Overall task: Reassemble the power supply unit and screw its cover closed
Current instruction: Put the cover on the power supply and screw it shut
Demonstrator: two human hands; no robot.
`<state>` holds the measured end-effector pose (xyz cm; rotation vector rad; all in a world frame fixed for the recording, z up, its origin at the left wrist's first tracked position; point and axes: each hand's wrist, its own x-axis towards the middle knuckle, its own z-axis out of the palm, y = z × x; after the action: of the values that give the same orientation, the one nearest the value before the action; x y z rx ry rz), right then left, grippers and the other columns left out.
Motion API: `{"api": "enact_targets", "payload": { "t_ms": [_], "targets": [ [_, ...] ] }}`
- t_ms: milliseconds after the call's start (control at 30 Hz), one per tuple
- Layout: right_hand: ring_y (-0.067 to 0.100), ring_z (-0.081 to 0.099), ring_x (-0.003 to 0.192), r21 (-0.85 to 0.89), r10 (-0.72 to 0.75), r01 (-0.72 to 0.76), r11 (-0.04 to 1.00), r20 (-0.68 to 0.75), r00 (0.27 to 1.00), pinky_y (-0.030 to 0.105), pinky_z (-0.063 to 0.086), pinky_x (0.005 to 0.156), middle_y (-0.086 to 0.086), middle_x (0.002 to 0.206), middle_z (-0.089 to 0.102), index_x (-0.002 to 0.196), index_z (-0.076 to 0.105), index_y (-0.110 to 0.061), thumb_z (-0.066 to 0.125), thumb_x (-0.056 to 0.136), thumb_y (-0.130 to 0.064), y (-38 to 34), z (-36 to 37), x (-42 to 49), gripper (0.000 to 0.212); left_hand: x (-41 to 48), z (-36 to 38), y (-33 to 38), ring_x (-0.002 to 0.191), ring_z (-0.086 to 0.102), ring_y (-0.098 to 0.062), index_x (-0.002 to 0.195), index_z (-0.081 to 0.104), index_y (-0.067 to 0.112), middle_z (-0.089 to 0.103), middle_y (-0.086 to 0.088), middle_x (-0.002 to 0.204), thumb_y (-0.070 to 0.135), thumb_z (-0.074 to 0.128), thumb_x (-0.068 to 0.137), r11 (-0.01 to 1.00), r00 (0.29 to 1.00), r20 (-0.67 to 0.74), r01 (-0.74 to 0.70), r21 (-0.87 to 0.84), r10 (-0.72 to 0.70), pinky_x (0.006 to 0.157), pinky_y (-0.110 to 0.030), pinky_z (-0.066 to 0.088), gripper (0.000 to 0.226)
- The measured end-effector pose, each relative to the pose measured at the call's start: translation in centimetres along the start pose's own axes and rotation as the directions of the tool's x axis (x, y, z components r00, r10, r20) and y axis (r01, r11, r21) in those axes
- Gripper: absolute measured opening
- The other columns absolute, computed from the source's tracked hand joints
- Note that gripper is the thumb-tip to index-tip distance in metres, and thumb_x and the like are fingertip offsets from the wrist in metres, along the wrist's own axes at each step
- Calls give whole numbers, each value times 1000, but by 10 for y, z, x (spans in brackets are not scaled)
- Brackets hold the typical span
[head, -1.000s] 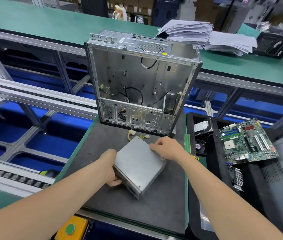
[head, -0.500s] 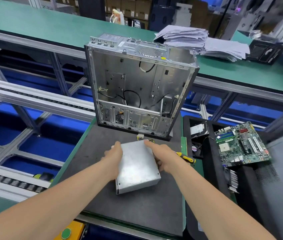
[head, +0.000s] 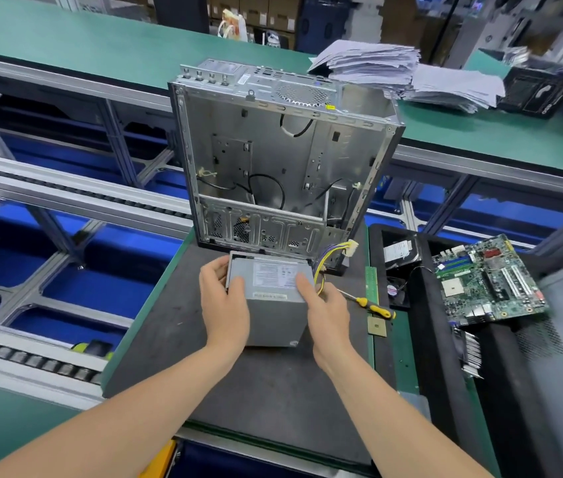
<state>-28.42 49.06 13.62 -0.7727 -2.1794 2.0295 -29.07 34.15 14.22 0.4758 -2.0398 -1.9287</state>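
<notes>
Left hand (head: 224,307) and right hand (head: 326,307) grip the power supply unit (head: 273,312) by opposite sides, thumbs on top, near the mat's (head: 169,339) far edge. Open computer case (head: 273,150) behind holds loose black cables (head: 282,193).

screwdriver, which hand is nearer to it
Right. The right hand holds the power supply unit on the side facing the screwdriver, near its tip; the left hand holds the opposite side.
</notes>
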Motion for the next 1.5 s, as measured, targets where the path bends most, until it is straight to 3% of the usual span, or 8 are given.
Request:
{"api": "enact_targets", "payload": {
  "t_ms": [133,300,433,667,800,933,1300,1500],
  "targets": [
    [18,51,74,-31,7,-6,1000,30,1000,37,40,69,-11,70,55,81,50,-18,69,67,-69,2,8,-11,57,-6,-19,-17,111,51,18,131,56,36,56,23,126,13,50,98,1000,1000,-5,19,20,-19,85,-9,40,40],
    [17,56,119,72,117,-123,990,84,990,48,42,110,-22,110,64,102,61,-42,59,86,-66,7,20,-9,29,-12,-17,-20,113,50,21,135,54,37,52,31,127,34,64,101,1000,1000,18,10,-13,-10,83,-2,41,35],
    [9,56,116,137,140,-151,979,82,987,42,42,104,-22,117,62,105,59,-44,55,95,-67,1,28,-11,25,-12,-16,-20,116,49,21,142,51,37,51,32,130,31,63,101,999,1000,20,24,-30,-23,89,-11,40,44],
    [26,59,128,252,170,-192,948,109,979,57,41,115,-3,132,66,122,60,-32,62,98,-50,-1,32,-15,30,-9,-20,-15,115,45,29,150,46,43,52,41,127,26,60,102,999,996,78,47,3,-47,91,-7,36,52],
    [22,59,127,212,144,-167,963,119,982,56,41,115,-7,129,68,121,62,-35,58,98,-57,2,27,-13,32,-26,-30,-21,115,56,10,127,43,40,59,26,125,35,71,95,997,997,55,51,-60,-48,91,-17,46,42],
    [20,61,122,169,145,-163,972,113,983,53,42,114,-7,122,70,113,65,-35,57,97,-61,1,23,-12,31,-41,-40,-24,112,60,6,108,42,45,58,20,118,51,79,82,999,1000,21,-7,-48,8,84,-3,46,45],
    [22,67,113,177,176,-195,965,119,977,52,48,109,-7,107,77,111,65,-33,58,97,-59,1,23,-9,31,-21,-72,-33,109,68,6,92,79,41,68,32,125,17,91,74,995,978,197,-86,48,75,87,-6,51,31],
    [22,67,114,125,179,-197,972,137,974,53,49,107,-8,113,75,110,64,-38,59,90,-63,-4,23,-10,32,-6,-79,-33,107,66,10,81,78,34,71,32,116,10,82,85,973,961,254,-155,174,108,84,-4,49,25]
  ]
}}
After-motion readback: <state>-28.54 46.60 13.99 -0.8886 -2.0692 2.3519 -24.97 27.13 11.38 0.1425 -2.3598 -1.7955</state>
